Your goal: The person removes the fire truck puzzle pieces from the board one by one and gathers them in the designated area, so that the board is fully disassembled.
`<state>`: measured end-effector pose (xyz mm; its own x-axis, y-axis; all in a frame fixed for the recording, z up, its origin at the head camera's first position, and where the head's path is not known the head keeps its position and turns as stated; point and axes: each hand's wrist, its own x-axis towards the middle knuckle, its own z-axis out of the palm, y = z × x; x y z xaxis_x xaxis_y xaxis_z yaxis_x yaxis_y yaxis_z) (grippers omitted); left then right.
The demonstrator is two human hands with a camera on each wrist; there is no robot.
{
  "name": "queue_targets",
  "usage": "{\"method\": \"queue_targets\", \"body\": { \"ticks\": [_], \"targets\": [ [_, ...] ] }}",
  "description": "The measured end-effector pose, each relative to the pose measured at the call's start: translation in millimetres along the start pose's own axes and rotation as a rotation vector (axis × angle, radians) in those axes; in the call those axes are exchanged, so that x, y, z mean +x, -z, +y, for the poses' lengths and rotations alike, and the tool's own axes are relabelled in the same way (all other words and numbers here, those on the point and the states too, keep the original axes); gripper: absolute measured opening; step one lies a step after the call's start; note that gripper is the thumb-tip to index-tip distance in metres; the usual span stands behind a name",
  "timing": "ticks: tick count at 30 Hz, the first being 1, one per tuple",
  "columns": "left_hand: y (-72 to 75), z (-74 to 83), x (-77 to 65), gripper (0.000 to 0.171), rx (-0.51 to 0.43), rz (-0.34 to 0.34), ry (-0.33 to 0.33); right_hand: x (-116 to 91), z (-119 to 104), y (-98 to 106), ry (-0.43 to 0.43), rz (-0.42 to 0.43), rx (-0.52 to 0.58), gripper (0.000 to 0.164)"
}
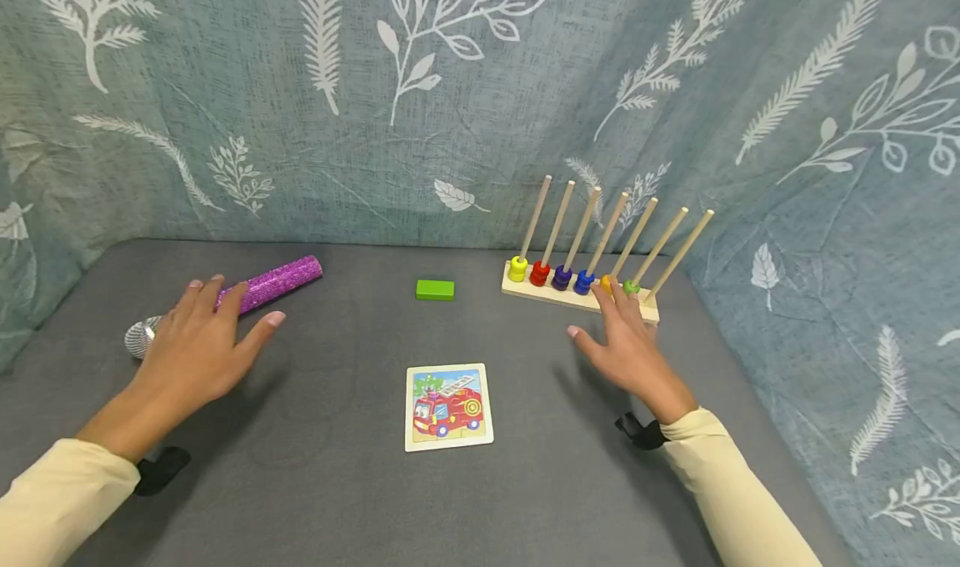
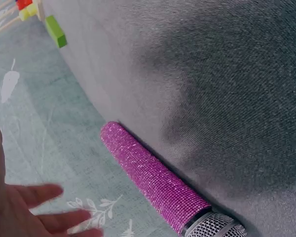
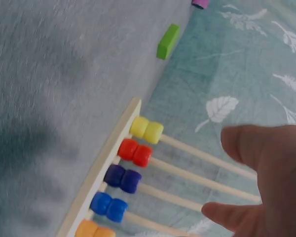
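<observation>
My left hand [image 1: 198,342] hovers with spread fingers over a microphone [image 1: 281,283] that has a glittery purple handle and a silver mesh head. In the left wrist view the microphone [image 2: 153,173] lies on the table, apart from the fingers. My right hand [image 1: 626,342] is held with fingers extended just before a wooden bead stacker [image 1: 551,294], covering part of its right end in the head view. Beads in yellow, red, purple, blue, orange and green sit low on its upright pegs. The right wrist view shows the stacker's base [image 3: 101,170] beside the thumb and a finger; contact cannot be told.
A green block [image 1: 435,290] lies at the back middle of the grey table [image 1: 337,484]. Nearer, between the hands, is a square fire-engine picture puzzle [image 1: 449,408]. A patterned teal cloth [image 1: 315,158] hangs behind the table and at its sides.
</observation>
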<state>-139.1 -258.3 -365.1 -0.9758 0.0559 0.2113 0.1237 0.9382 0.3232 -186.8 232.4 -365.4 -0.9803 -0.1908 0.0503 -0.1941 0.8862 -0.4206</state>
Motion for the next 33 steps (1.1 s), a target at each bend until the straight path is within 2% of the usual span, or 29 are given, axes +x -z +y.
{"method": "queue_targets", "body": {
  "ticks": [3, 5, 9, 11, 16, 23, 27, 31, 33],
  "targets": [
    [0.3, 1.4, -2.0, 0.061, -0.032, 0.041, -0.077, 0.2, -2.4, -2.9, 0.038, 0.061, 0.035, 0.068],
    [0.0, 2.6, -5.1, 0.054, -0.06, 0.025, -0.146, 0.2, -4.2, -4.4, 0.054, 0.1, 0.047, 0.061],
    [-3.0, 7.3, -11.5, 0.046, -0.103, -0.024, -0.327, 0.1, -6.4, -6.7, 0.054, 0.16, 0.064, 0.049],
    [-5.5, 11.3, -14.5, 0.044, -0.104, -0.027, -0.38, -0.1, -7.0, -7.6, 0.052, 0.181, 0.066, 0.045],
    [-13.9, 21.4, -20.6, 0.037, -0.125, -0.014, -0.428, -0.7, -8.7, -11.9, 0.077, 0.19, 0.079, 0.04],
    [-21.7, 41.1, -26.9, 0.027, -0.187, 0.079, -0.509, 0.3, -11.0, -18.5, 0.159, 0.211, 0.146, 0.028],
    [-22.4, 60.8, -29.8, 0.025, -0.228, 0.068, -0.533, 1.8, -13.5, -17.2, 0.222, 0.23, 0.174, 0.023],
    [-28.1, 74.9, -31.9, 0.025, -0.26, 0.058, -0.577, 1.7, -16.6, -18.4, 0.246, 0.199, 0.172, 0.021],
    [-30.7, 80.7, -33.5, 0.026, -0.287, 0.03, -0.58, 1.7, -17.9, -19.7, 0.255, 0.175, 0.17, 0.021]
  ]
}}
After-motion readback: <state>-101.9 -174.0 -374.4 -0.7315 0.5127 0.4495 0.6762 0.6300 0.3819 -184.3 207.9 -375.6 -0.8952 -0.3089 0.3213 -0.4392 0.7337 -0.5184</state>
